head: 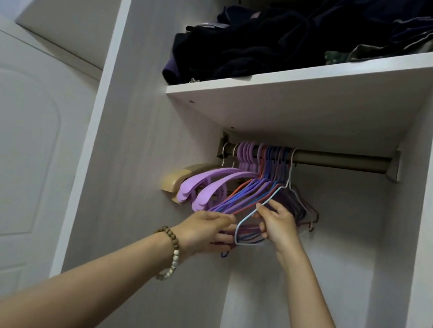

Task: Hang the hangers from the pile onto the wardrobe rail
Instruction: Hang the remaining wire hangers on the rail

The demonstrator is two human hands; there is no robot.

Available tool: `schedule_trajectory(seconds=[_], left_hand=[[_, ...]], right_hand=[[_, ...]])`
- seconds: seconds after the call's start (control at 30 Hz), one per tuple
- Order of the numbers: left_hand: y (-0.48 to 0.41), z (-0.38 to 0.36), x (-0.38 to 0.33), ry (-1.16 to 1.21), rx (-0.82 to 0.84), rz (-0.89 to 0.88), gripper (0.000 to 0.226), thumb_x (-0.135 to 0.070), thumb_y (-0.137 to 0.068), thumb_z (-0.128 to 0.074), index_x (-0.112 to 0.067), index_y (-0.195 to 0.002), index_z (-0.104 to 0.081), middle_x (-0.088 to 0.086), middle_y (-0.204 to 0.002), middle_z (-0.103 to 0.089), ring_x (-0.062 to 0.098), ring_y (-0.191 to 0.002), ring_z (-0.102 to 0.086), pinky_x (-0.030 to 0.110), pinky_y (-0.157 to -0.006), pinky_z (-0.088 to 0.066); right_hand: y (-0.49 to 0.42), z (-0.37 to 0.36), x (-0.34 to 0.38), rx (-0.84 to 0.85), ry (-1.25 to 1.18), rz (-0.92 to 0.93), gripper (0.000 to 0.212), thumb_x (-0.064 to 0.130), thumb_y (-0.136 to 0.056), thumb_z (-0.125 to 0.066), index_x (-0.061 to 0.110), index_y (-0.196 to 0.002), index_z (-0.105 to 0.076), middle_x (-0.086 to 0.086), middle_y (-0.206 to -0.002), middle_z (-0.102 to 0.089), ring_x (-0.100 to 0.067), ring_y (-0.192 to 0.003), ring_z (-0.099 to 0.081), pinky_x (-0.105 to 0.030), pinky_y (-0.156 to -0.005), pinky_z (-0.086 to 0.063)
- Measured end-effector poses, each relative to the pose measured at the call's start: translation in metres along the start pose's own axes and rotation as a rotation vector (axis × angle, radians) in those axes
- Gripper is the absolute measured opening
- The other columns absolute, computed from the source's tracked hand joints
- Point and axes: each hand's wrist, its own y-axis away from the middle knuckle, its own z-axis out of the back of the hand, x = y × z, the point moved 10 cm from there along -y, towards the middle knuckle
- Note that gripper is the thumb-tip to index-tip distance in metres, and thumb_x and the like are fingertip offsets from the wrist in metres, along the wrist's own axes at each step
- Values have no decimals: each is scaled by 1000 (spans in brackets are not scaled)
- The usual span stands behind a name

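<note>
Left hand (205, 229) and right hand (276, 226) both gripped hangers on the wardrobe rail (345, 162).
Right pinched the sloping arm of a pale wire hanger (290, 172) — hook over the rail. Left, bead bracelet (171, 255) at its wrist, curled round the low ends of the purple and blue hangers (251, 186) bunched leftward. Above, a white shelf (304, 92) held dark clothes (270, 40).

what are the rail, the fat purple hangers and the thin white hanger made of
Rail: likely metal, a dull bronze-grey tube with a soft sheen. Fat purple hangers: probably moulded plastic, thick, smooth, evenly coloured. Thin white hanger: seemingly coated wire, judging by its slim bent outline; the coating itself is too small to tell.
</note>
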Motion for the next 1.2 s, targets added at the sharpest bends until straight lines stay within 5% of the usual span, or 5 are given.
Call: schedule_trajectory(seconds=[0.13, 0.23, 0.6, 0.8, 1.2], left_hand=[[14, 16, 1, 5, -37, 1, 28, -21, -96, -46, -9, -121, -52, 5, -110, -63, 15, -85, -63, 23, -71, -55], [28, 32, -5, -58, -75, -31, 28, -24, -96, -47, -11, -120, -54, 6, -121, -60, 18, -96, -60, 29, -80, -53], [153, 169, -45, -423, -358, -254, 39, -36, -93, -50, -19, -128, -53, -5, -122, -59, 10, -111, -56, 28, -98, -44], [291, 307, -53, -617, -672, -278, 50, -46, -90, -47, -24, -135, -45, -12, -134, -49, 4, -120, -47, 17, -92, -34], [680, 537, 72, -837, -1214, 286, 61, -49, -94, -33, -18, -146, -25, 1, -153, -28, 16, -141, -24, 33, -114, -19]], right_hand=[[20, -4, -5, -3, 166, 10, 65, 41, -85, -62, 11, -138, -39, -7, -111, -55, -17, -91, -58, -27, -78, -48], [41, -8, 5, -26, 317, 61, 80, 46, -84, -62, 14, -147, -24, -8, -150, -21, -22, -139, -28, -34, -114, -25], [144, -139, 102, 29, 279, 468, 72, 34, -82, -66, 22, -144, -31, -1, -154, -16, -10, -142, -15, -24, -113, -14], [250, -299, 123, 341, 214, 500, 68, 48, -86, -56, 38, -144, -23, 18, -155, -5, -1, -143, -4, -28, -114, -12], [568, -609, 64, 950, 235, 469, 76, 49, -87, -55, 28, -148, -16, 7, -158, -3, -14, -146, -2, -35, -120, -8]])
